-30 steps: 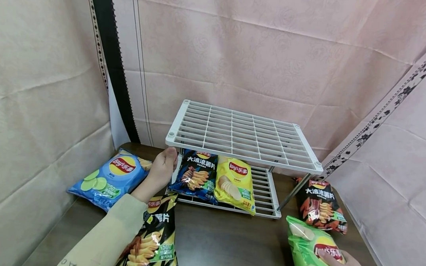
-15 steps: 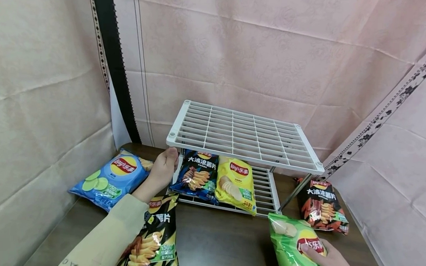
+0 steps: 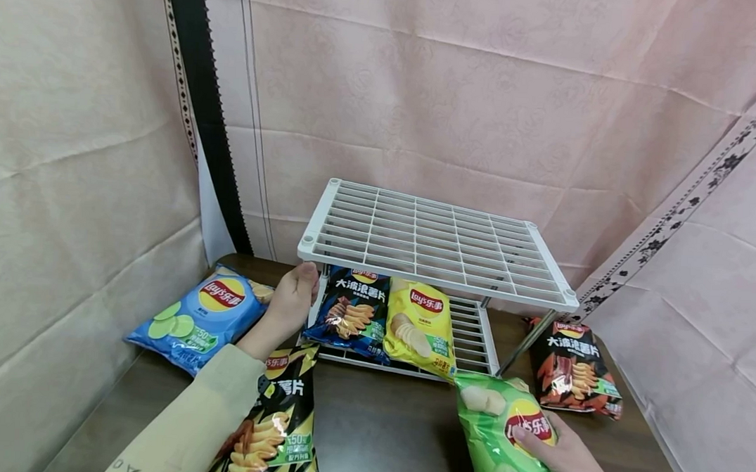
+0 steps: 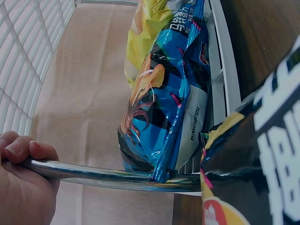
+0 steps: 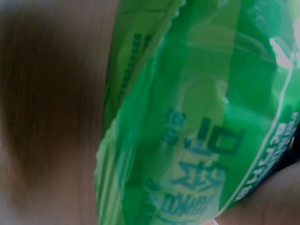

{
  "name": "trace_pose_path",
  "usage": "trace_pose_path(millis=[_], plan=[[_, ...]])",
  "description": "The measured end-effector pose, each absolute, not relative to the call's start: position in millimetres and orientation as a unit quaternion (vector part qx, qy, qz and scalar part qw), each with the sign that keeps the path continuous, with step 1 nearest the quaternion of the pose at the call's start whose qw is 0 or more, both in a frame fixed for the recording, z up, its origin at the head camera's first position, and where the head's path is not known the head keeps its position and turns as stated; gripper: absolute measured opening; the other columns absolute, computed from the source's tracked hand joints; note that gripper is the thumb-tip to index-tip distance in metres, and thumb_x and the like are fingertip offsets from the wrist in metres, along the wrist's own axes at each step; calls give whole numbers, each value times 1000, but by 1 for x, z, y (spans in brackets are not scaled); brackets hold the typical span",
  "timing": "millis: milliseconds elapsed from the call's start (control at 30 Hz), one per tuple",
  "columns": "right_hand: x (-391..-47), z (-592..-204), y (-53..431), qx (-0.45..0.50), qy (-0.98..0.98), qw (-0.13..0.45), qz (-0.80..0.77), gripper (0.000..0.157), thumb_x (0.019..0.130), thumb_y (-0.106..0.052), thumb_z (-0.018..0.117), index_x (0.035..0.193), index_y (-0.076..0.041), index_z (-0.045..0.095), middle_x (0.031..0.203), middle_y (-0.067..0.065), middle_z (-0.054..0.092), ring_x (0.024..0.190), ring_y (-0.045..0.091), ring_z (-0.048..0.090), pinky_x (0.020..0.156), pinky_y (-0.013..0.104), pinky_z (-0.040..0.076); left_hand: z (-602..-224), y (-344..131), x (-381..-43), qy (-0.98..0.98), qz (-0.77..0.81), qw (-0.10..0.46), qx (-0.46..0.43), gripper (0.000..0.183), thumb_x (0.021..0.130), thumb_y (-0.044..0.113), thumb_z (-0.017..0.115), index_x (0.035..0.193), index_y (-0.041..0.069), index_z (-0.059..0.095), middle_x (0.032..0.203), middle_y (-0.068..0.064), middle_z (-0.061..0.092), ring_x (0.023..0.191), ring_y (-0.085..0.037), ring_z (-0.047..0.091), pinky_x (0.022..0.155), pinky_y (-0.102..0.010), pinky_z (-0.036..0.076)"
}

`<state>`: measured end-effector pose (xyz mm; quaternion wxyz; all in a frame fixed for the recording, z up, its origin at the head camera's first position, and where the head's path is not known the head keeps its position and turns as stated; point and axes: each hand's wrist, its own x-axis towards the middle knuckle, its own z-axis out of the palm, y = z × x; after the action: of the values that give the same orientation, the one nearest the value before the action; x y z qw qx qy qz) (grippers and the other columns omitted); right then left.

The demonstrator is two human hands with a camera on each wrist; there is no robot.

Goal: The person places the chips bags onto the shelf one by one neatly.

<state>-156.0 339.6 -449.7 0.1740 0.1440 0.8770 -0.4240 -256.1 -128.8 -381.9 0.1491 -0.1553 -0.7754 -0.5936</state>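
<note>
My left hand point(image 3: 291, 297) grips the front left metal post point(image 4: 108, 177) of a white two-tier rack point(image 3: 441, 242), just under its top shelf. Thumb and fingers curl round the post in the left wrist view. With my right hand point(image 3: 561, 452) I hold a green bag of potato chips point(image 3: 502, 435) by its right side, thumb on the front. The bag's upper edge overlaps the rack's front right corner in the head view. On the lower shelf a dark blue chip bag point(image 3: 352, 312) leans beside a yellow chip bag point(image 3: 420, 328).
A light blue chip bag point(image 3: 200, 316) lies left of the rack. In front of it is a black and gold chip bag point(image 3: 275, 421), partly behind my left sleeve. A black and red chip bag point(image 3: 576, 368) lies right of the rack on the brown table point(image 3: 389, 426). Cloth walls enclose the table.
My right hand has carried the green chip bag leftward, towards the front right of the rack. My left hand keeps its grip on the post.
</note>
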Motion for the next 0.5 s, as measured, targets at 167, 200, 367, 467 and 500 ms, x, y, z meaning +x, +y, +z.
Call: trace_pose_path(millis=[167, 200, 367, 467, 500], plan=[[-160, -447, 330, 137, 872, 166, -439, 93, 89, -53, 62, 147, 4, 18, 107, 14, 61, 84, 22, 64, 68, 39, 54, -382, -129, -257, -774, -595, 151, -158, 50, 109, 20, 22, 70, -7, 39, 58, -2, 34, 47, -12, 32, 50, -27, 28], [-161, -446, 328, 131, 871, 163, -444, 91, 89, -53, 63, 146, 3, 20, 107, 14, 61, 84, 22, 63, 68, 39, 54, -382, -129, -257, -774, -594, 152, -158, 50, 109, 20, 22, 70, -6, 39, 58, -2, 34, 47, -12, 32, 50, -27, 28], [-168, -439, 317, 99, 862, 144, -476, 78, 89, -45, 68, 143, -3, 30, 109, 12, 61, 89, 22, 63, 71, 38, 53, -381, -129, -256, -774, -594, 152, -156, 50, 109, 19, 22, 72, -9, 40, 58, -2, 34, 47, -11, 32, 50, -27, 28], [-172, -434, 310, 88, 855, 137, -492, 74, 88, -43, 69, 141, -5, 32, 110, 13, 61, 91, 23, 63, 73, 37, 53, -381, -128, -256, -773, -596, 150, -156, 50, 109, 19, 22, 73, -11, 40, 58, -3, 34, 47, -11, 32, 50, -26, 28], [-173, -432, 307, 85, 853, 135, -498, 73, 88, -42, 69, 140, -6, 33, 109, 13, 61, 91, 23, 63, 73, 38, 53, -381, -128, -256, -773, -597, 149, -155, 50, 109, 19, 22, 74, -12, 40, 58, -3, 34, 47, -11, 32, 50, -26, 28]])
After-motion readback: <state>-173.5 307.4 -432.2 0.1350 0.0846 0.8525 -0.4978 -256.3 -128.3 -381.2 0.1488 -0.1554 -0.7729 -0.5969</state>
